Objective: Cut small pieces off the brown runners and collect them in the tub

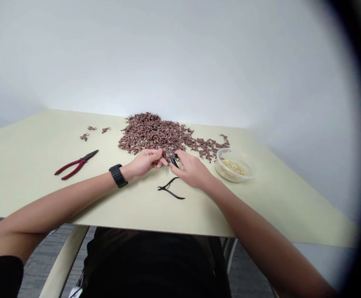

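Observation:
My right hand (194, 169) is closed around black-handled pliers (174, 159), their metal jaws pointing up and left toward my left fingertips. My left hand (146, 162), with a black watch band (118, 176) at the wrist, pinches something too small to make out at the jaws. Just beyond both hands lies a large heap of small brown pieces (154, 134) with shiny bits among them. Between my forearms, black nippers (170, 188) rest on the table with their handles spread.
Red-handled pliers (77, 164) lie at the left of the pale table (279, 203). A few brown pieces (84, 136) sit apart behind them. At the right stands a clear round tub (230, 176) holding small gold-coloured bits. A white wall (168, 62) rises behind.

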`<action>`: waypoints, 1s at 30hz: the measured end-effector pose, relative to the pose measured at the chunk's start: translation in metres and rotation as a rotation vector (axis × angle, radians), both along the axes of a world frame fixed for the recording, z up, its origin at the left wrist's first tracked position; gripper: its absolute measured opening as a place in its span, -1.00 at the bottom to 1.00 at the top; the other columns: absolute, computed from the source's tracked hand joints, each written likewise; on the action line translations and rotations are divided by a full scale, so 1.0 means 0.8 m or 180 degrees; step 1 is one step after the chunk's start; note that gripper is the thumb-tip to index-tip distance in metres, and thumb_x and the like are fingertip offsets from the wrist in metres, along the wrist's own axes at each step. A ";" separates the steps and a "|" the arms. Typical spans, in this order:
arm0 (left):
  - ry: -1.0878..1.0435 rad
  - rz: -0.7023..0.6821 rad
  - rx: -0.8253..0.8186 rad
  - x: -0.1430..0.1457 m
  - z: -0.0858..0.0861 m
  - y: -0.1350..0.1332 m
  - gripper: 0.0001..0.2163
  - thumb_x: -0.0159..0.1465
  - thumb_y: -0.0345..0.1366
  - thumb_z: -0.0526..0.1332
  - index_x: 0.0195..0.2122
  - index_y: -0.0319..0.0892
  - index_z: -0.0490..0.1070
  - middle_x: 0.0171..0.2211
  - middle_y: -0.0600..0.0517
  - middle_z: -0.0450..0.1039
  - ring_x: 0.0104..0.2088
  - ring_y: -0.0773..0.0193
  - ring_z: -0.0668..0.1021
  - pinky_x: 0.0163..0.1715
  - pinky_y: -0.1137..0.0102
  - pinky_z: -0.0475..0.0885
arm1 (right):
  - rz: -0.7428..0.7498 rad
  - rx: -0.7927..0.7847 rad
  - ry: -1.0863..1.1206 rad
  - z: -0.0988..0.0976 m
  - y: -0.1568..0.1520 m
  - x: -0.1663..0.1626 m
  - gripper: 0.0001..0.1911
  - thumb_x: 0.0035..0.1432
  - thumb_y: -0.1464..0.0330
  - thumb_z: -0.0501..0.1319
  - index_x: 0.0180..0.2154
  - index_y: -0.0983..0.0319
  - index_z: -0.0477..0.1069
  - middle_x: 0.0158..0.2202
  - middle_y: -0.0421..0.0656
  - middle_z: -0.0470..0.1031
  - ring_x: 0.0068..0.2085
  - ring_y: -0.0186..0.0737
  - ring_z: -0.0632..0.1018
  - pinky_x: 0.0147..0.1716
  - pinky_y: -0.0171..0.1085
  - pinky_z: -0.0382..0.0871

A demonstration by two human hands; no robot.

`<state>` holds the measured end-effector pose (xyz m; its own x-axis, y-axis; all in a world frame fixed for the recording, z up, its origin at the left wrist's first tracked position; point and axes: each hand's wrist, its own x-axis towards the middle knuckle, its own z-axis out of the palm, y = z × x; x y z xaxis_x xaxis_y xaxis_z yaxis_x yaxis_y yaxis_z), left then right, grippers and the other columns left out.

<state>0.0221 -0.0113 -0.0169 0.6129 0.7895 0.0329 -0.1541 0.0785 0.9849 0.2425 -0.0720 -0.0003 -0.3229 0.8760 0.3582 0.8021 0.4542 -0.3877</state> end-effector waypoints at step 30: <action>-0.0293 0.0662 0.0598 0.001 -0.001 0.004 -0.45 0.12 -0.27 0.50 0.16 -0.18 0.53 0.18 -0.21 0.49 0.14 0.01 0.55 0.17 0.11 0.43 | 0.0287 -0.1346 0.1854 -0.014 -0.006 -0.032 -0.72 0.30 0.10 0.12 -0.31 0.17 0.25 -0.41 -0.25 0.26 -0.41 -0.30 0.26 -0.47 -0.32 0.10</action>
<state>0.0226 -0.0083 -0.0177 0.4263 0.8726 0.2383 -0.2372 -0.1464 0.9604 0.2172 -0.0766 -0.0114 -0.2603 0.9566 0.1305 0.3784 0.2255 -0.8978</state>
